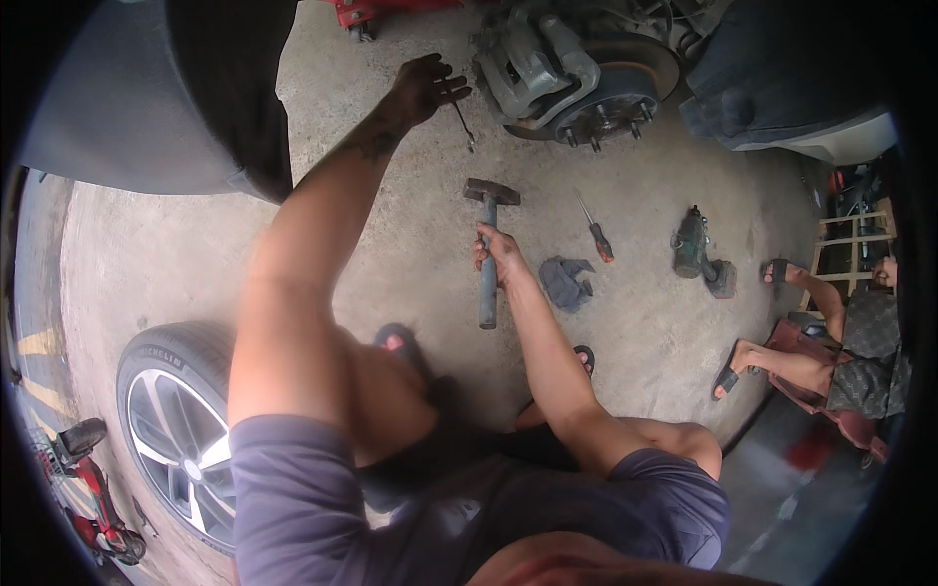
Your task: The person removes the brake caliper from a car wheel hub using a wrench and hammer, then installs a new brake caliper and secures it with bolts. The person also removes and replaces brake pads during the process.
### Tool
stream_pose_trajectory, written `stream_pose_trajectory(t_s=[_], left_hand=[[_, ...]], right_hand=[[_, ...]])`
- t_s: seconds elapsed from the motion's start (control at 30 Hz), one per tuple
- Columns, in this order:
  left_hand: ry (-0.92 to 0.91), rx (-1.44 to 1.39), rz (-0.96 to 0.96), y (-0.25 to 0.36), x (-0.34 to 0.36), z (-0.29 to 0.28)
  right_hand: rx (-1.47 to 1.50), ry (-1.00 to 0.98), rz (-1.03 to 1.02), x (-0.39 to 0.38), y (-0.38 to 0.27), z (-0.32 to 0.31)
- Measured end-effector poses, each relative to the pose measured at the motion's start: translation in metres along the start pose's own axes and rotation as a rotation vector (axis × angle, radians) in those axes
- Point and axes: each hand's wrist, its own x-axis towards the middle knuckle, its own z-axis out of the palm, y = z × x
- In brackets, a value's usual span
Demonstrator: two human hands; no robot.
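Observation:
My left hand point(430, 90) is raised beside the brake caliper point(542, 73), holding a slim metal tool point(467, 137) that hangs down from its fingers. My right hand point(493, 249) grips the shaft of a hammer point(493, 192), head upward, below the brake disc point(645, 83) and its hub with protruding studs point(601, 122). On the concrete floor to the right lie a grey rag point(565, 283), a screwdriver point(598, 234) and a green power tool point(691, 244).
A loose wheel point(181, 439) is at lower left, a red motorbike point(88, 479) beyond it. Dark car body panels point(176, 88) fill both upper sides. A red jack point(366, 12) is at the top. Another person's legs point(772, 366) are at the right.

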Motion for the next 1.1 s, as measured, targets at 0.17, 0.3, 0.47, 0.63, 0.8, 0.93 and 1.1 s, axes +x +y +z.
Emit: stream_pose_trajectory(t_s=[0.17,0.3,0.47,0.63,0.8,0.93,1.1], left_hand=[[0.079,0.272,0.043,-0.047,-0.003,-0.026],[0.108,0.441,0.204,-0.023,-0.001,0.016],[0.063,0.631,0.33,-0.023,-0.023,0.029],[0.009,0.553,0.261,-0.015,-0.031,0.04],[-0.122,0.551,0.275,-0.011,-0.033,0.036],[-0.195,0.714,0.377,-0.011,-0.029,0.029],[-0.164,0.346,0.18,-0.013,-0.014,0.015]], right_hand=[[-0.022,-0.02,0.044,0.006,0.007,0.01],[-0.023,0.002,0.087,0.01,0.011,0.001],[-0.041,0.021,0.139,0.015,0.025,0.0],[-0.057,0.04,0.137,0.014,0.023,-0.002],[-0.033,0.03,0.171,0.021,0.023,-0.005],[0.006,0.028,0.173,0.025,0.033,-0.003],[0.116,-0.042,0.184,0.036,0.037,0.0]])
